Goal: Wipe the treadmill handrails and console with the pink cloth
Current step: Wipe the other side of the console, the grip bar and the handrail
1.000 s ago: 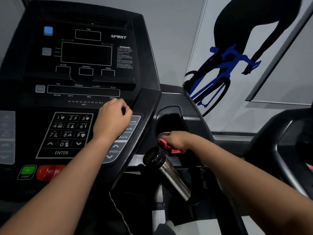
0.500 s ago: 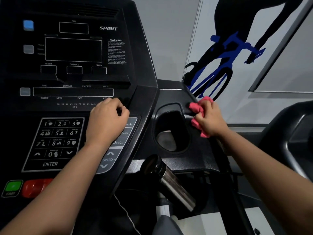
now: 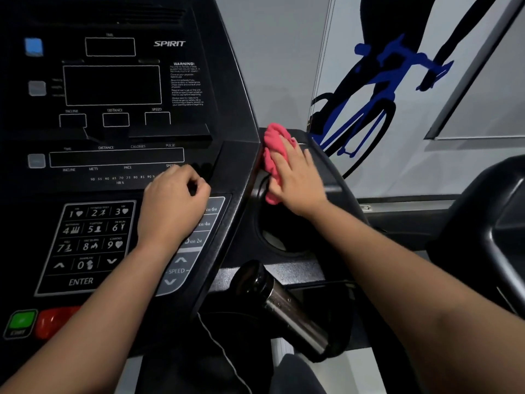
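The black treadmill console (image 3: 113, 86) fills the left half of the view, with dark displays and a number keypad (image 3: 91, 243). My right hand (image 3: 298, 180) presses the bunched pink cloth (image 3: 274, 143) flat against the console's right wing, at the upper left rim of the cup holder (image 3: 279, 237). My left hand (image 3: 170, 206) rests as a loose fist on the console ledge above the speed keys and holds nothing. A chrome handrail grip with a black end cap (image 3: 289, 311) slants below the cup holder.
A green start button (image 3: 21, 321) and a red stop button (image 3: 54, 319) sit at the lower left. A thin cord (image 3: 221, 354) hangs under the console. Another black machine (image 3: 488, 223) stands at the right. A cyclist poster (image 3: 383, 81) covers the wall behind.
My right hand has carried the cloth from the cup holder's near rim around its far right side to its upper left rim. My left hand stays put.
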{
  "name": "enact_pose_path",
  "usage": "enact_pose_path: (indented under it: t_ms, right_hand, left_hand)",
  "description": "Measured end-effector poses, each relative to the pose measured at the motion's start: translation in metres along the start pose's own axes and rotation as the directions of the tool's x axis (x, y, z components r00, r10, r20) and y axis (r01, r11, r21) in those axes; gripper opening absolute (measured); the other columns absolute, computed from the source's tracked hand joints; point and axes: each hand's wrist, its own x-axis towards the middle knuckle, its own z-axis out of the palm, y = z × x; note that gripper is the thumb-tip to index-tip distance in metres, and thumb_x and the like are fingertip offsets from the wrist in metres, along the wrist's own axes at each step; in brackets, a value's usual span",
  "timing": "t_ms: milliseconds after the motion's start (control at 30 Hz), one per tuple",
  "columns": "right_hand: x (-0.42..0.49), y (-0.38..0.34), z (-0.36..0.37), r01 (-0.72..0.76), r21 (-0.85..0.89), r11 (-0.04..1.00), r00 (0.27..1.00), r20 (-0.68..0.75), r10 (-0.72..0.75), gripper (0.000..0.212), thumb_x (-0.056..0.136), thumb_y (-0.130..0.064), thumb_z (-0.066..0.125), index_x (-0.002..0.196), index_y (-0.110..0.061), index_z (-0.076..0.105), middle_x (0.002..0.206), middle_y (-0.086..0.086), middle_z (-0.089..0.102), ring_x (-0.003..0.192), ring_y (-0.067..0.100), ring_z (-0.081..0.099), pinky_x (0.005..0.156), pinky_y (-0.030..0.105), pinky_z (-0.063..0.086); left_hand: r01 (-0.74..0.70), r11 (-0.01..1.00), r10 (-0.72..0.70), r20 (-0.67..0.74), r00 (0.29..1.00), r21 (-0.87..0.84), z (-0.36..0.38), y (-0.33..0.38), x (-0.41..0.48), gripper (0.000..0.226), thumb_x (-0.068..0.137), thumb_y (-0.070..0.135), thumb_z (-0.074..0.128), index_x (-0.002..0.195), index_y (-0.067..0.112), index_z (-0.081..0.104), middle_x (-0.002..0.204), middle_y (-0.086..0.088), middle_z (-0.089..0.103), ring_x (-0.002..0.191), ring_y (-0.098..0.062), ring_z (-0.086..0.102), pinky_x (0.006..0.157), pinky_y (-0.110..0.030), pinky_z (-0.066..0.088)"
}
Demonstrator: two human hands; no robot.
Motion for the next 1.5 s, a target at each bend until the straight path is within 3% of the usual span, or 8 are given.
enact_pose_path:
  t_ms: [200, 467, 733, 900, 1067, 1200, 1300, 1500]
  right_hand:
    - [-0.028, 0.031, -0.033, -0.525, 0.205, 0.826, 0.85, 0.172, 0.498, 0.067, 0.09, -0.034, 0.043, 0.15, -0.02, 0.016, 0.154, 0.012, 0.015, 0.127, 0.037, 0.043, 0.101, 0.047, 0.04]
    - [-0.106, 0.029, -0.068, -0.641, -0.031, 0.767, 0.724, 0.308, 0.618, 0.05, 0.092, -0.04, 0.038, 0.136, -0.014, 0.039, 0.13, 0.018, 0.044, 0.114, 0.038, 0.05, 0.089, 0.042, 0.041]
    - [-0.153, -0.013, -0.069, -0.379, -0.001, 0.926, 0.852, 0.389, 0.349, 0.084, 0.063, -0.059, 0.015, 0.142, -0.041, 0.033, 0.159, -0.001, 0.011, 0.145, 0.033, 0.004, 0.114, 0.055, 0.007]
    - [-0.133, -0.045, -0.062, -0.143, 0.138, 0.98, 0.881, 0.47, 0.063, 0.061, 0.081, -0.05, 0.029, 0.14, -0.04, 0.039, 0.153, -0.014, 0.029, 0.142, 0.019, 0.022, 0.113, 0.054, 0.007]
    - [-0.119, -0.057, -0.051, -0.073, 0.296, 0.952, 0.875, 0.477, -0.081, 0.044, 0.098, -0.044, 0.041, 0.142, -0.037, 0.04, 0.15, -0.008, 0.037, 0.131, 0.019, 0.042, 0.106, 0.04, 0.037]
    - [-0.147, -0.028, -0.064, 0.135, 0.268, 0.954, 0.91, 0.347, -0.227, 0.052, 0.087, -0.034, 0.045, 0.139, -0.034, 0.045, 0.149, -0.012, 0.037, 0.135, 0.013, 0.035, 0.11, 0.039, 0.022]
    - [-0.163, 0.015, -0.075, 0.023, 0.165, 0.986, 0.902, 0.422, -0.092, 0.07, 0.071, -0.049, 0.032, 0.141, -0.044, 0.036, 0.153, -0.019, 0.023, 0.143, 0.008, 0.015, 0.115, 0.046, 0.002]
    - [-0.132, 0.046, -0.067, -0.405, 0.361, 0.84, 0.894, 0.349, 0.281, 0.071, 0.074, -0.048, 0.041, 0.143, -0.031, 0.038, 0.153, -0.002, 0.019, 0.141, 0.015, 0.019, 0.113, 0.03, 0.02]
  left_hand:
    - [-0.012, 1.0, 0.012, 0.002, 1.0, -0.009, -0.001, -0.003, -0.003, 0.015, 0.089, 0.02, 0.051, 0.079, 0.014, 0.059, 0.083, 0.001, 0.057, 0.078, -0.019, 0.05, 0.077, -0.036, 0.04]
    - [-0.015, 1.0, 0.015, 0.008, 1.0, -0.014, -0.003, 0.002, -0.003, 0.016, 0.089, 0.019, 0.049, 0.08, 0.01, 0.058, 0.082, -0.002, 0.054, 0.08, -0.023, 0.048, 0.084, -0.041, 0.042]
    - [-0.016, 0.999, 0.017, 0.018, 1.0, -0.031, -0.006, 0.005, -0.006, 0.017, 0.09, 0.018, 0.048, 0.077, 0.01, 0.056, 0.08, -0.002, 0.051, 0.078, -0.022, 0.047, 0.083, -0.041, 0.041]
    - [-0.013, 0.999, 0.014, 0.02, 1.0, -0.035, -0.007, 0.005, -0.007, 0.017, 0.09, 0.017, 0.048, 0.075, 0.01, 0.055, 0.078, -0.001, 0.05, 0.078, -0.023, 0.048, 0.083, -0.042, 0.042]
    - [-0.014, 0.999, 0.016, 0.031, 0.999, -0.045, -0.007, 0.004, -0.007, 0.016, 0.09, 0.018, 0.049, 0.077, 0.012, 0.056, 0.08, -0.001, 0.051, 0.079, -0.022, 0.048, 0.084, -0.043, 0.043]
    - [-0.025, 0.998, 0.026, 0.023, 0.999, -0.052, -0.007, 0.002, -0.007, 0.016, 0.09, 0.018, 0.049, 0.08, 0.01, 0.058, 0.082, -0.001, 0.052, 0.08, -0.02, 0.047, 0.085, -0.043, 0.043]
    - [-0.03, 0.999, 0.031, 0.02, 0.999, -0.038, -0.005, 0.001, -0.006, 0.018, 0.091, 0.019, 0.049, 0.082, 0.008, 0.06, 0.083, -0.001, 0.053, 0.08, -0.02, 0.048, 0.084, -0.042, 0.043]
    - [-0.054, 0.999, 0.054, 0.008, 0.999, -0.009, -0.002, 0.0, -0.005, 0.017, 0.089, 0.018, 0.049, 0.078, 0.009, 0.057, 0.079, -0.001, 0.052, 0.078, -0.021, 0.048, 0.083, -0.042, 0.043]
